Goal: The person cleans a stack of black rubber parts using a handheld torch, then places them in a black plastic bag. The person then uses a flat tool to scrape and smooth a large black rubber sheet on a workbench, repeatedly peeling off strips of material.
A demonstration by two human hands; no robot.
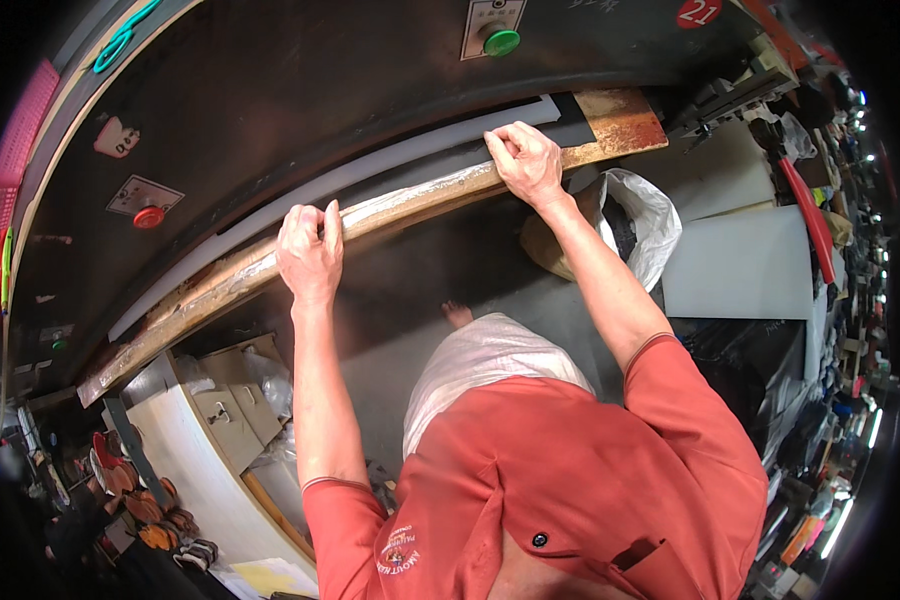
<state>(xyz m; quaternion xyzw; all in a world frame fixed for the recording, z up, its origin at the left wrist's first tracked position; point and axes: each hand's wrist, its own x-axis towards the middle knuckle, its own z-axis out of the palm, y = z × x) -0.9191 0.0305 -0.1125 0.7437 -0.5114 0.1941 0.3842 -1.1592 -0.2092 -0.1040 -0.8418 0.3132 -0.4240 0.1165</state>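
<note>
A long wooden ledge (410,207), its front edge worn and wrapped in clear tape, runs across in front of me beneath a dark machine front. On it lies a black sheet (436,165), and a white strip (410,153) stretches along behind. My left hand (310,252) rests at the ledge's left-middle part, fingers curled in and thumb up. Farther right, my right hand (528,165) is closed too, thumb and forefinger pressed together over the black sheet. Whatever either set of fingers pinches is hidden from view.
On the machine front are a green button (501,42) and a red button (148,217). A white sack (642,225) stands open below the ledge's right end, by pale boards (740,265). A drawer cabinet (232,420) stands lower left, beside several brownish pieces (148,505).
</note>
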